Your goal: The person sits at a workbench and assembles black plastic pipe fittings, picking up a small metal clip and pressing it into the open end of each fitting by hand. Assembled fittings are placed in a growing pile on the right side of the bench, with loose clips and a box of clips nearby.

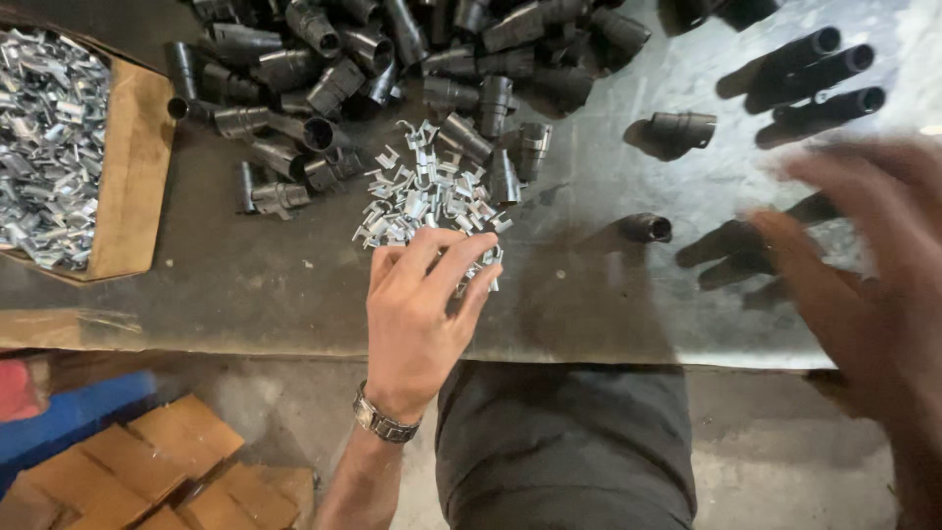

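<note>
My left hand (pixel 417 309), with a metal watch on the wrist, rests palm down at the near edge of a small pile of shiny metal clips (pixel 427 196), its fingertips touching the clips. Whether it pinches one is hidden under the fingers. My right hand (pixel 863 285) is blurred at the right, fingers spread, over several black plastic tubes (pixel 731 250) lying on the metal table (pixel 589 294). It holds nothing I can see. A big heap of black tube fittings (pixel 392 59) lies beyond the clips.
A cardboard box (pixel 137 167) full of metal clips stands at the left edge of the table. More black tubes (pixel 814 83) lie at the far right. Below the table edge are my dark trousers (pixel 564 442) and small cardboard boxes (pixel 186 471) on the floor.
</note>
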`<action>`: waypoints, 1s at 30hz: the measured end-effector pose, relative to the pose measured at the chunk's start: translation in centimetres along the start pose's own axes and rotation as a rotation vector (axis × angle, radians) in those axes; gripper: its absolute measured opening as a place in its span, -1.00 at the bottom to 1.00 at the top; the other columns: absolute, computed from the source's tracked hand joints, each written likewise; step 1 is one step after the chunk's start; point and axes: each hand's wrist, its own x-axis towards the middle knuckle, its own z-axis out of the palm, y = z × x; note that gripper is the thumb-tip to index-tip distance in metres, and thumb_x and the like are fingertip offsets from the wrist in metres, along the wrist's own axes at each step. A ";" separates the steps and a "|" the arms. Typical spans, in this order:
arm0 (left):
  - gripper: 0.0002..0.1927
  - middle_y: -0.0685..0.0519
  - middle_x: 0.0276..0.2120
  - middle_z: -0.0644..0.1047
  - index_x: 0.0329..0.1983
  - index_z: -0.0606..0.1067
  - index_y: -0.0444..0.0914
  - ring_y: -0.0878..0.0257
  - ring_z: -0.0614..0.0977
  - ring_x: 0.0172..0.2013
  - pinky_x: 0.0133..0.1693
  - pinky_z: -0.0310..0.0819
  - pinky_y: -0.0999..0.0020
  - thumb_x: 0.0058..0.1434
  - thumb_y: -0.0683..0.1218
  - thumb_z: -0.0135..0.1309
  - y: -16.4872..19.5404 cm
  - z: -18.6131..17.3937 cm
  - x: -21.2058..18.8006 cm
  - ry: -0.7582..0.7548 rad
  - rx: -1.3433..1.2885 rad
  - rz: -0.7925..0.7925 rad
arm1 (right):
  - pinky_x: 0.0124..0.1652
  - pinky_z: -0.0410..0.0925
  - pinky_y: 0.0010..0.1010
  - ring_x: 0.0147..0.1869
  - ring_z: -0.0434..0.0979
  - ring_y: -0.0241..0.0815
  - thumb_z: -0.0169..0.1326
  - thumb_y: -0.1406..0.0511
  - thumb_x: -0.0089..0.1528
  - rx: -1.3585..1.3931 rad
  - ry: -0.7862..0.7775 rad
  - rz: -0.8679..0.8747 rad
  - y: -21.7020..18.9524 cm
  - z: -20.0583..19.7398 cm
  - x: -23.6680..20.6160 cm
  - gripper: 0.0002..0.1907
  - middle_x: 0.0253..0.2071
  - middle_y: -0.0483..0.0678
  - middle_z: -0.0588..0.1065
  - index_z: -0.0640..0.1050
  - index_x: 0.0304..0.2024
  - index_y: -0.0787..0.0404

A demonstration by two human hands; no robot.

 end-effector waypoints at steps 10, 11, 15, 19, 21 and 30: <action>-0.71 0.16 -0.17 0.52 -0.01 0.54 -0.13 0.25 0.54 -0.22 -0.04 0.26 0.23 0.21 -0.16 0.28 0.6 0.4 0.5 -0.039 0.158 0.108 | -0.01 0.44 -0.28 0.05 0.56 -0.05 0.21 0.23 0.25 -0.261 -0.093 -0.290 -4.4 0.1 10.2 -0.70 -0.03 0.01 0.53 0.57 -0.01 0.24; -0.69 0.17 -0.17 0.52 0.00 0.54 -0.12 0.24 0.54 -0.23 -0.04 0.26 0.25 0.20 -0.17 0.28 0.5 0.0 0.5 -0.023 0.105 0.093 | -0.03 0.44 -0.27 0.02 0.57 -0.04 0.18 0.29 0.28 -0.062 -0.096 -0.199 -4.0 -0.4 9.5 -0.70 -0.02 0.07 0.52 0.52 0.01 0.29; -0.54 0.21 -0.21 0.52 0.12 0.53 -0.16 0.33 0.50 -0.40 -0.05 0.30 0.32 0.12 -0.19 0.28 0.5 -0.5 1.1 -0.076 -0.092 -0.084 | -0.32 0.47 -0.33 -0.32 0.64 -0.16 -0.01 0.34 0.34 0.329 -0.381 0.460 -3.0 -2.5 4.8 -0.84 -0.24 0.04 0.55 0.47 -0.05 0.25; -0.62 0.12 -0.13 0.54 0.03 0.51 -0.21 0.27 0.62 -0.22 -0.07 0.41 0.32 0.14 -0.26 0.27 0.5 -0.5 1.6 -0.068 -0.164 -0.041 | 0.02 0.42 -0.34 -0.01 0.49 -0.24 0.09 0.35 0.17 1.016 -0.139 0.285 -5.6 -0.2 -2.3 -0.60 0.06 0.04 0.42 0.26 0.00 0.17; -0.70 0.08 -0.10 0.54 -0.04 0.49 -0.19 0.32 0.66 -0.20 -0.10 0.56 0.42 0.20 -0.26 0.28 1.1 -0.6 1.4 -0.080 -0.332 -0.118 | 0.04 0.41 -0.29 0.02 0.50 -0.17 0.04 0.36 0.17 1.372 -0.378 0.380 -6.3 2.1 -3.5 -0.58 0.13 0.10 0.36 0.41 0.10 0.23; -0.72 0.05 -0.08 0.59 -0.11 0.49 -0.27 0.30 0.70 -0.15 -0.15 0.73 0.46 0.18 -0.29 0.32 3.8 -0.5 0.6 -0.208 -0.708 -0.217 | 0.12 0.46 -0.33 0.18 0.61 -0.10 0.29 0.46 0.09 0.833 -0.034 0.181 -8.6 6.3 -2.8 -0.60 0.02 0.04 0.60 0.57 -0.01 0.31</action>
